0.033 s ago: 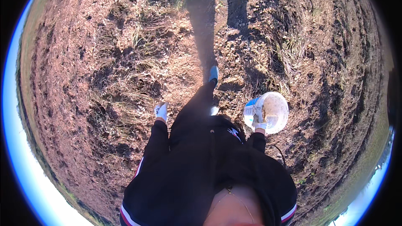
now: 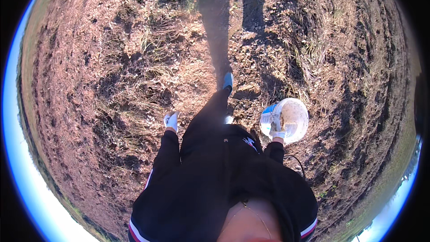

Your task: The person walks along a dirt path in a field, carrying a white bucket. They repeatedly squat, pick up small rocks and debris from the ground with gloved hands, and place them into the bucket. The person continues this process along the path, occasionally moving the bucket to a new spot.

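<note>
The right hand [image 2: 277,131], in a white glove, grips the rim of a white bucket [image 2: 291,118] hanging at the person's right side. The left hand [image 2: 171,121], gloved too, hangs free, holding nothing. Brown dirt [image 2: 89,62] and dry grass [image 2: 148,85] lie all around.

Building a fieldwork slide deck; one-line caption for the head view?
Gloved right hand carries a white bucket over dry, tilled soil; gloved left hand hangs free.

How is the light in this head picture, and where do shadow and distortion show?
Head view: strong low sun from behind; the person's long shadow falls ahead over the dry ground; the white bucket in the right hand looks bright; fisheye bends the horizon round the rim.
</note>
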Motion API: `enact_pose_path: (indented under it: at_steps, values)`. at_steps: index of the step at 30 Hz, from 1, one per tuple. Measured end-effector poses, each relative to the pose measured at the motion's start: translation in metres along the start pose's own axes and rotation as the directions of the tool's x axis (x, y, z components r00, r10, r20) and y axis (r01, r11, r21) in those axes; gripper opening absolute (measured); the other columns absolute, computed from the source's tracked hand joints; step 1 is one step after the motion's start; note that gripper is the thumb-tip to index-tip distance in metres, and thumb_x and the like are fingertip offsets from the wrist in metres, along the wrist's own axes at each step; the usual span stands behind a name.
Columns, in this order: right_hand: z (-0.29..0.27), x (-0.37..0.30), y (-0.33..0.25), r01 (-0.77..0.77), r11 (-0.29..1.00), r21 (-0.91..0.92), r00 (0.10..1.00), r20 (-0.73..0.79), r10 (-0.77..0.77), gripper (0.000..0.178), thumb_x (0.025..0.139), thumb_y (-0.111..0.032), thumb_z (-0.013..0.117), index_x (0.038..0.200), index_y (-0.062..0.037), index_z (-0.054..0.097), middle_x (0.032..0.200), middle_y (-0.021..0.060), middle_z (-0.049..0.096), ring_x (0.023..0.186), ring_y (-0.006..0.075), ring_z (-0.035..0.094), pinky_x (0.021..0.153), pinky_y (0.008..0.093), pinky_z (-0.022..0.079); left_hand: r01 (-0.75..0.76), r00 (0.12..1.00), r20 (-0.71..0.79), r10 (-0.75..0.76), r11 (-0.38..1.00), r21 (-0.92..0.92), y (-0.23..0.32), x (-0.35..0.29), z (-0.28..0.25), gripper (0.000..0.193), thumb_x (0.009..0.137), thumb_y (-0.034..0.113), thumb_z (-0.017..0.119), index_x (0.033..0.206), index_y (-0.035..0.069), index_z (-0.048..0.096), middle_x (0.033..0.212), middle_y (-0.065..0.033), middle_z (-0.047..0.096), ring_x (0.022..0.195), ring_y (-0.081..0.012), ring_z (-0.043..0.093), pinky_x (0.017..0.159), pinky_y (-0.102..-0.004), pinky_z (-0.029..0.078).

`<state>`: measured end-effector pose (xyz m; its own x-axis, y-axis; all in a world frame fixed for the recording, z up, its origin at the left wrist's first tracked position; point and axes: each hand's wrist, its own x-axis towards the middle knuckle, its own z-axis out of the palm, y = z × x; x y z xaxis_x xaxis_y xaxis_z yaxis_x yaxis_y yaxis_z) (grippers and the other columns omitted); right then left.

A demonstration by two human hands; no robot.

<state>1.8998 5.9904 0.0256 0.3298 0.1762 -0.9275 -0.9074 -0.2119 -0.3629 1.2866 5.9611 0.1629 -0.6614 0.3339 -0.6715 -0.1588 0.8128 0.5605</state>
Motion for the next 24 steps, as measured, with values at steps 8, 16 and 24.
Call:
enact_pose_path:
  at_steps: [8,16,24]
  values:
    - [0.13,0.0,-0.004,0.041,0.996,0.08,0.998,0.052,-0.045,0.056,0.097,-0.041,0.049,0.124,0.0057,0.063,0.111,0.0279,0.068,0.092,0.0376,0.07,0.066,0.0352,0.065,0.158,0.987,-0.04,-0.154,0.981,0.115,0.026,0.095,-0.009,0.05,0.09,0.039,0.075,0.113,-0.006,0.073,0.111,-0.0103,0.074,0.099,-0.0198,0.064,0.089,-0.0368,0.05]
    - [0.215,-0.039,-0.055,0.039,0.955,0.294,0.993,0.095,-0.07,0.054,0.1,-0.036,0.048,0.125,0.0106,0.06,0.114,0.0289,0.068,0.09,0.0359,0.071,0.069,0.0349,0.066,0.221,0.946,0.295,-0.132,0.93,-0.292,0.164,0.127,0.089,0.048,0.1,0.011,0.057,0.147,0.004,0.049,0.134,-0.0178,0.061,0.106,-0.0375,0.069,0.091,-0.0445,0.058]
    - [0.296,-0.067,-0.045,0.146,0.98,0.132,0.989,-0.004,-0.147,0.045,0.104,-0.036,0.046,0.121,0.0021,0.063,0.112,0.0191,0.071,0.093,0.0318,0.07,0.072,0.0323,0.065,0.316,0.897,0.383,-0.221,0.926,-0.207,0.187,0.138,0.085,0.051,0.103,0.029,0.062,0.145,0.005,0.048,0.133,-0.0153,0.06,0.11,-0.0372,0.065,0.093,-0.0463,0.054]
